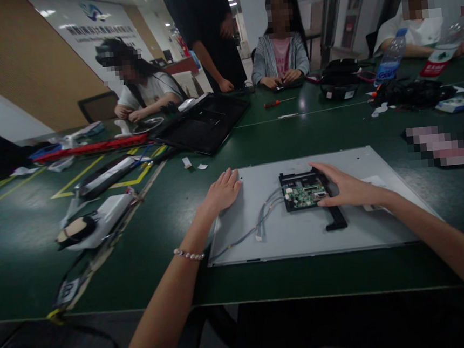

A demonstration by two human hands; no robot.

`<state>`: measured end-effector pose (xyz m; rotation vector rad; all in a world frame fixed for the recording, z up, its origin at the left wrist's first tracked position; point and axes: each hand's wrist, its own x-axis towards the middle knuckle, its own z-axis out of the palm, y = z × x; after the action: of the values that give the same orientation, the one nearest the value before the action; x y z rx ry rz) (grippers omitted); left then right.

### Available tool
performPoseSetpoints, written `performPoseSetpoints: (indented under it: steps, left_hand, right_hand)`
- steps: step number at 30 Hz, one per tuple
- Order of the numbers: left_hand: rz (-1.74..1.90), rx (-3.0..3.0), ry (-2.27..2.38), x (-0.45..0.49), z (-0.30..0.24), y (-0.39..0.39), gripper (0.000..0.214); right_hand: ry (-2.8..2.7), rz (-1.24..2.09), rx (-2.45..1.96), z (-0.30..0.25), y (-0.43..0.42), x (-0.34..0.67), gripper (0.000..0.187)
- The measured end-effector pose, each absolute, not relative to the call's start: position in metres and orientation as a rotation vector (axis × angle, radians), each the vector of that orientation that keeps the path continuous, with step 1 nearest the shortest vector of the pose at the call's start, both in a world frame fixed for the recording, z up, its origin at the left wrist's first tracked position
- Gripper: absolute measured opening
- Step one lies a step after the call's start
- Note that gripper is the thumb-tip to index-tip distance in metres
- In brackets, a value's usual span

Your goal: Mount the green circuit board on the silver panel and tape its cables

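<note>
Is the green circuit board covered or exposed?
Exposed: the circuit board shows its components, set in the black bracket beside the right hand.

Pretty cluttered green table. Got a flat grey panel near the front, black cover farther back, plus a screwdriver and paper scraps.

Left grip palm down, fingers extended, left forearm below it; right grip C-shaped, thumb and fingers spread apart, right forearm trailing off to its lower right.
</note>
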<state>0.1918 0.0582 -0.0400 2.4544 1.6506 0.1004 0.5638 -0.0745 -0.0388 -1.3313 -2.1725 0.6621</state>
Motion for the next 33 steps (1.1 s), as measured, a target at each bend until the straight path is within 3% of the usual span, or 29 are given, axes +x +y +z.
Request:
performPoseSetpoints:
  steps: [33]
  left_hand:
    - [0.0, 2.68, 1.667, 0.201, -0.023, 0.05, 0.053]
  right_hand:
    - [-2.169, 0.676, -1.343, -0.04, -0.08, 0.564, 0.098]
